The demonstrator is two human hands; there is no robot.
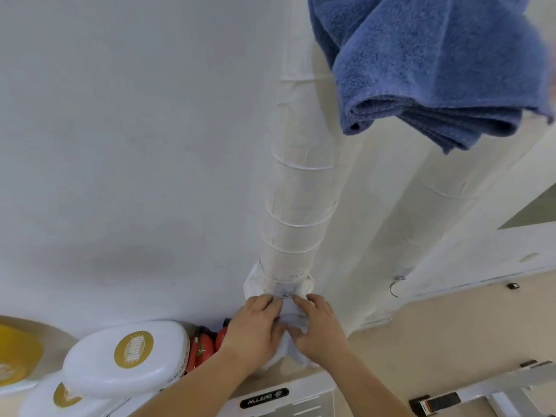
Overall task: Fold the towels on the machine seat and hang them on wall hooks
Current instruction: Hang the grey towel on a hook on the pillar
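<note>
White cloth formed the item under the hands: a white towel (296, 218), folded into a long narrow strip with thin raised bands crossing it at intervals, lay flat against the pale, matt wall (135, 145). Its gathered end sat at a small metal hook (286, 294), where both hands met. The left hand (255, 323) had its fingers curled over the bunched cloth from one side, fingertips at the hook. The right hand (319, 323) pinched the same bunch from the other side, fingers bent and close against those of the left. A fold of the cloth showed between and below the two hands. A second hook (394, 286), a thin bare wire curve, stood on the wall well apart to the right with nothing on it. A blue towel (436, 70) of thick looped terry, folded in several layers with rounded edges, hung at the upper right, apart from the white one. Two smooth white rounded tubs (126, 359) with round gold labels stood at the lower left, glossy red objects (204, 347) just beside them. A white panel bearing a black oval label (264, 394) lay beneath the forearms; its lettering could not be read with certainty.
</note>
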